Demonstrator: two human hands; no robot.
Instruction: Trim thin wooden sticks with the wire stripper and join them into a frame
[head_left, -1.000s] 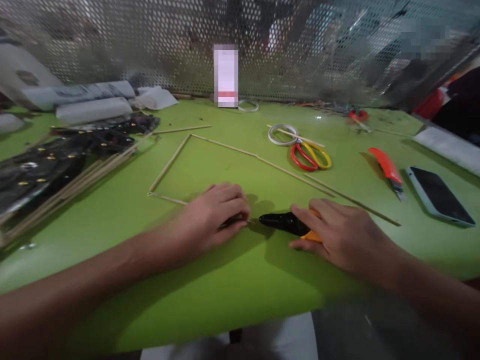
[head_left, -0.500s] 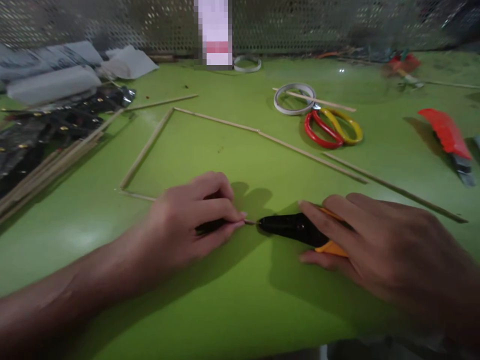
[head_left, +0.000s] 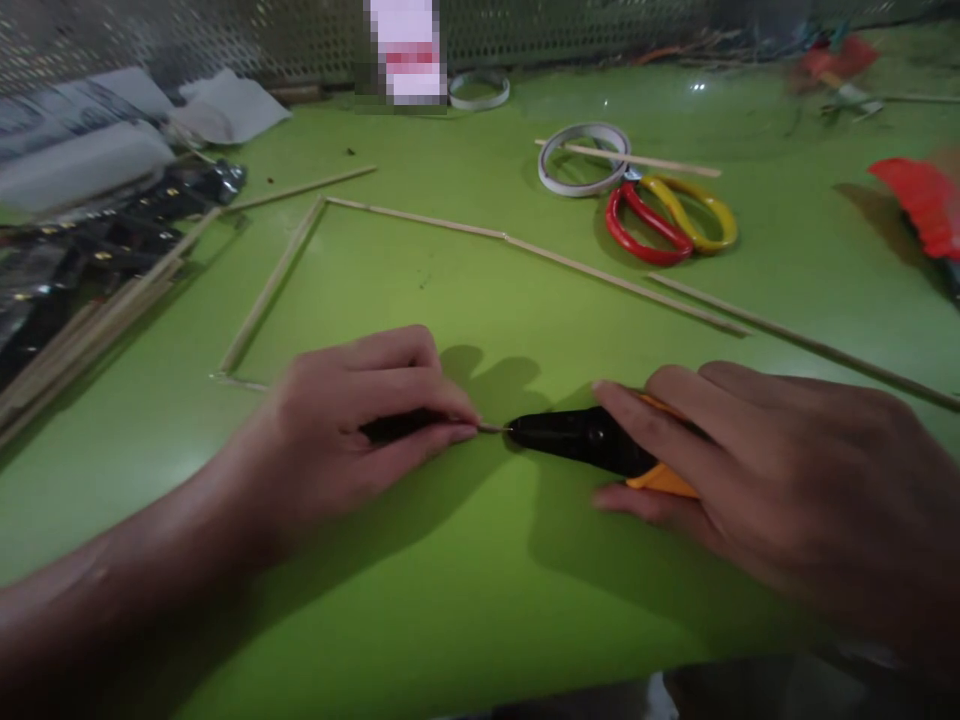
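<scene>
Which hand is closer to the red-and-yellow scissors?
Right. The right hand, holding pliers, is on the near side of the scissors; the left hand is farther away, to their near left.

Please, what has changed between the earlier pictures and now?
The pliers in the right hand and the thin piece in the left hand have drawn together: a gap showed a second ago; now their tips seem to meet. Both hands kept their hold. Scissors and tape stayed put.
</scene>
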